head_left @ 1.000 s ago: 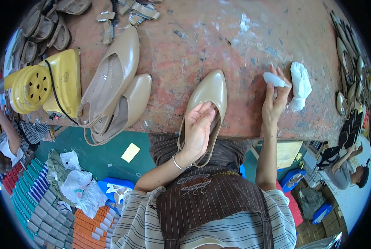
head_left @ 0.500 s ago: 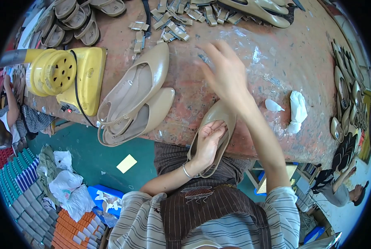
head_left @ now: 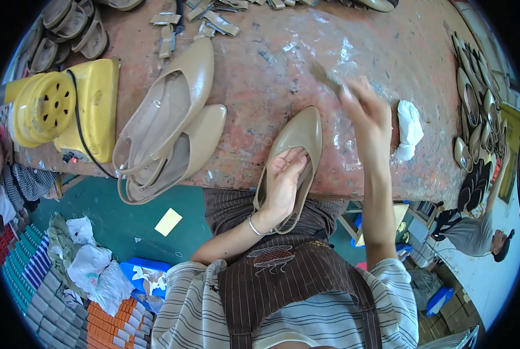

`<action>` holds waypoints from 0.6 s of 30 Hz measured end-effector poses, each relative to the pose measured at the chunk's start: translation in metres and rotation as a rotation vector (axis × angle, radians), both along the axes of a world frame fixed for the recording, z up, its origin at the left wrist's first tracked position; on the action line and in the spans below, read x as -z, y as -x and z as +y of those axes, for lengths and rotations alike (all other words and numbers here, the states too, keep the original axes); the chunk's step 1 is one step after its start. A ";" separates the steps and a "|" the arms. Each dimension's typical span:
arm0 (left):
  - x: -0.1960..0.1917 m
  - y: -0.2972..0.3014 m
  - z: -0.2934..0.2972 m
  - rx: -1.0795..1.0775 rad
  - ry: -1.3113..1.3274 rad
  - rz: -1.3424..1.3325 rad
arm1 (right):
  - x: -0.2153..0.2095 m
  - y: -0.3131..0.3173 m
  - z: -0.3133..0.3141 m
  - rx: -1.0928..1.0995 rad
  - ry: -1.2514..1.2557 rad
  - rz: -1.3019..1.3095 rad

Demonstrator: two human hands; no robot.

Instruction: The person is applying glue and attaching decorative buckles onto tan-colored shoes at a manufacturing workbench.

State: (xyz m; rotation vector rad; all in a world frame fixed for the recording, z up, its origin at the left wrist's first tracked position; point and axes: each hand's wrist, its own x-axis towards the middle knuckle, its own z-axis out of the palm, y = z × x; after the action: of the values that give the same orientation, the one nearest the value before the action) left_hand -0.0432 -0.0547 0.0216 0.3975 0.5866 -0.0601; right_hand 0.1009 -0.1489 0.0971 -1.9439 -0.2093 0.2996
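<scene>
Inside beige shoe [head_left: 298,136], left hand [head_left: 283,183] presses.

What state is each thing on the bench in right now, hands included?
Left hand: fingers inside the beige shoe, pressing it down.
Beige shoe: toe on the workbench, heel hanging over the edge.
Right hand: raised, blurred, holding a small brush.
Two spare shoes: stacked, untouched.
White rag: crumpled, lying loose.
Yellow machine: upright, cord attached.

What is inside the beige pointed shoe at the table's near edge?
The left hand lies inside the beige pointed shoe, fingers pressed onto the insole. The hand covers most of the insole, so what lies beneath the palm cannot be seen.
</scene>
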 end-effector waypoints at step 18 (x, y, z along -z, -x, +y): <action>-0.010 -0.008 -0.004 0.004 -0.058 0.016 | 0.043 0.075 -0.005 0.339 -0.407 0.441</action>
State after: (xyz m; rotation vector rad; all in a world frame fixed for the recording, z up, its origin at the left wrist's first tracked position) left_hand -0.0351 -0.0586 0.0318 0.4553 0.6038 -0.0505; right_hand 0.0257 -0.1539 0.0538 -1.4377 0.3242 0.4142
